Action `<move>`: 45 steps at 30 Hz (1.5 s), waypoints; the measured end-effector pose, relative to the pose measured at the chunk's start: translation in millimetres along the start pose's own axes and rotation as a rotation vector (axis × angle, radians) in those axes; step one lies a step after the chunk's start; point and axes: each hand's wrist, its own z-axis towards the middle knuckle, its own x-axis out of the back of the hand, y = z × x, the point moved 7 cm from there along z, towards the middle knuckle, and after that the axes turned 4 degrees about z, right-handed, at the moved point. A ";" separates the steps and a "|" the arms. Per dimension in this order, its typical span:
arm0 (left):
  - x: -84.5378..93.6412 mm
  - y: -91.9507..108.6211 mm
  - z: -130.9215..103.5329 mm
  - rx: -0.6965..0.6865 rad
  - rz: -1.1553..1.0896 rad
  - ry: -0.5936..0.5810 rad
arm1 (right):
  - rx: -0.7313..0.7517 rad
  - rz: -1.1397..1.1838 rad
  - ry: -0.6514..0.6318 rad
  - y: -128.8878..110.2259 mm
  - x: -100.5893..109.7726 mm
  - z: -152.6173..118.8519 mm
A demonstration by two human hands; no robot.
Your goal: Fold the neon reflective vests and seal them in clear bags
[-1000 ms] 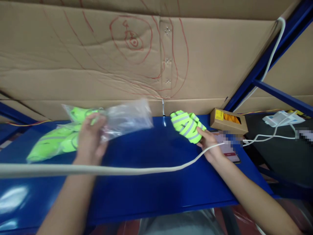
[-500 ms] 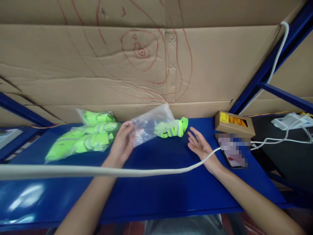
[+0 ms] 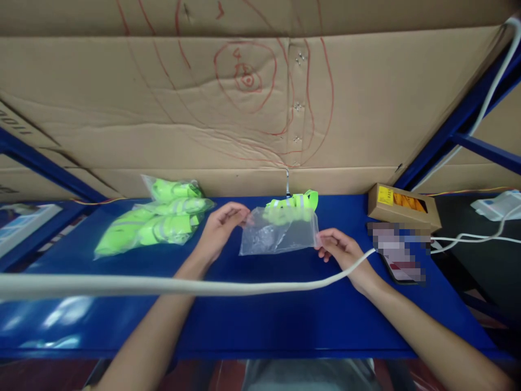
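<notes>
So a few neon bundles (image 3: pixel 166 231) look bagged already, while one loose strap bundle (image 3: pixel 312 200) on the blue table (image 3: pixel 260 326) seems unbagged, just behind the clear bag (image 3: pixel 266 239). Left hand (image 3: pixel 217 228) and right hand (image 3: pixel 342 251) each pinch an edge, fingers nearly closed (bag looks empty, tbh).

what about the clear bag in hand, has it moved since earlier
Yes, to the right: the clear bag was left of the stapled cardboard seam a second ago and now sits below it.
</notes>
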 end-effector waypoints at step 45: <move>100.5 -20.1 9.9 -0.008 1.398 0.427 | 0.185 -1.469 0.395 -50.6 51.3 -10.2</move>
